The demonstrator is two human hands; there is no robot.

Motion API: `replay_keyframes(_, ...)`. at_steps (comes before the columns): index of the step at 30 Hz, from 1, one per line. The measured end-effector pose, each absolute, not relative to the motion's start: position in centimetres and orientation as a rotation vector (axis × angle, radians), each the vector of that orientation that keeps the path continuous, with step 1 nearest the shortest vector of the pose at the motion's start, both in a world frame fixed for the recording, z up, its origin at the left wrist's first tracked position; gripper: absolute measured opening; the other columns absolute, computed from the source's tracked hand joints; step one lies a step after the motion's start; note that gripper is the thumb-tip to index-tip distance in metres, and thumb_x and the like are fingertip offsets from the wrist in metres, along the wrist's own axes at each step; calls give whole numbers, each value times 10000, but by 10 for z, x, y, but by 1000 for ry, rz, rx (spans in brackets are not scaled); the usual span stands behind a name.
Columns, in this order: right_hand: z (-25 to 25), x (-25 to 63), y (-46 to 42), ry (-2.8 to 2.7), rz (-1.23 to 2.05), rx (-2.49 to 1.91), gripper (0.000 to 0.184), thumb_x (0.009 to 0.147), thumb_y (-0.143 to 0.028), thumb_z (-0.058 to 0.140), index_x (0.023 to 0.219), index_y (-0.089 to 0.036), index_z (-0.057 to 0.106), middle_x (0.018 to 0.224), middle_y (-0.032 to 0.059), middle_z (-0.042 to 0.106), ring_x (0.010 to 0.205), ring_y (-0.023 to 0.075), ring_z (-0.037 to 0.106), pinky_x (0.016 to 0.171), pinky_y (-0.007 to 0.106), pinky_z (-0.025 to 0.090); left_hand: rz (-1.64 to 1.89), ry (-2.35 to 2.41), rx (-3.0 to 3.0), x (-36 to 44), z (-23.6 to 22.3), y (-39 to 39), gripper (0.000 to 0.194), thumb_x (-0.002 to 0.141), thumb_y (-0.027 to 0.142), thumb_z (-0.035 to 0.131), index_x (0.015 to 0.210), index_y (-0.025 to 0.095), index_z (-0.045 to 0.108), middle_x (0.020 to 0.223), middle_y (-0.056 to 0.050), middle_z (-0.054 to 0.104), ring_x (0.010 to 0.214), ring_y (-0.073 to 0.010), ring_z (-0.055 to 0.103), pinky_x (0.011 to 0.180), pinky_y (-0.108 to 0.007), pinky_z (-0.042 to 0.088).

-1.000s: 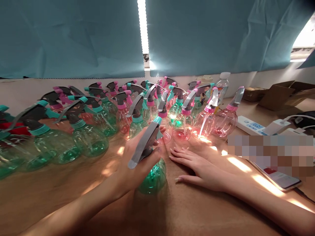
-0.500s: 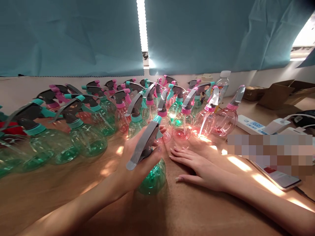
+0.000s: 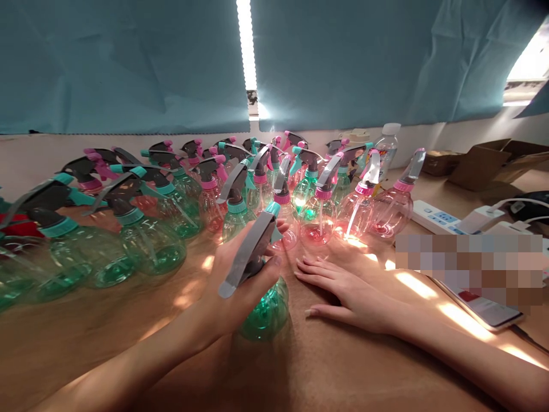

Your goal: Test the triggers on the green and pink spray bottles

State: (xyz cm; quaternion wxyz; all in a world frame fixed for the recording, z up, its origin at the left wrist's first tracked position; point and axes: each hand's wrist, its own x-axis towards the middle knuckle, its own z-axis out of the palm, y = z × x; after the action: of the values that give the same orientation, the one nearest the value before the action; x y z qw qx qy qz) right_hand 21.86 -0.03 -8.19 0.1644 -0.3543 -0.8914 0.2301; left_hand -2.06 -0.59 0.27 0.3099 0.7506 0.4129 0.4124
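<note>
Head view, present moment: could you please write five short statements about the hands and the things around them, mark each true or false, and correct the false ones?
1. The left hand holds a green spray bottle. True.
2. The right hand grips a pink bottle. False: it lies palm down on the table, holding nothing.
3. The nozzle tip of the held bottle is pink. False: it is teal.
4. A phone lies to the right of the right hand. True.
5. The clear bottle with a white cap lies on its side. False: it stands upright.
</note>
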Motion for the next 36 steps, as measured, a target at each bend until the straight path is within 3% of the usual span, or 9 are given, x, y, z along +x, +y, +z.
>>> replay_keyframes(25,-88,221,2,-2551,624,-995,703,923,-555,552,1513,-234,345,1587,52,292,1467,276,241,1204,471,222,1148,1031,1937,-21,0,-3,517,830,141,590,1333,251,536,1035,-41,706,838,-177,651,749,-291,525)
replay_keyframes(32,-88,222,2,-2537,643,-977,694,925,-540,560,1517,-259,332,1586,52,294,1461,287,255,1198,491,230,1119,1077,1975,-20,4,-3,510,808,149,591,1307,241,545,939,-27,684,744,-160,620,715,-290,515)
replay_keyframes(36,-89,222,2,-2546,633,-975,697,928,-540,556,1521,-260,320,1588,55,286,1462,292,251,1195,502,231,1108,1081,1989,-21,6,-4,451,805,181,581,1252,231,571,780,3,631,662,-154,586,662,-294,510)
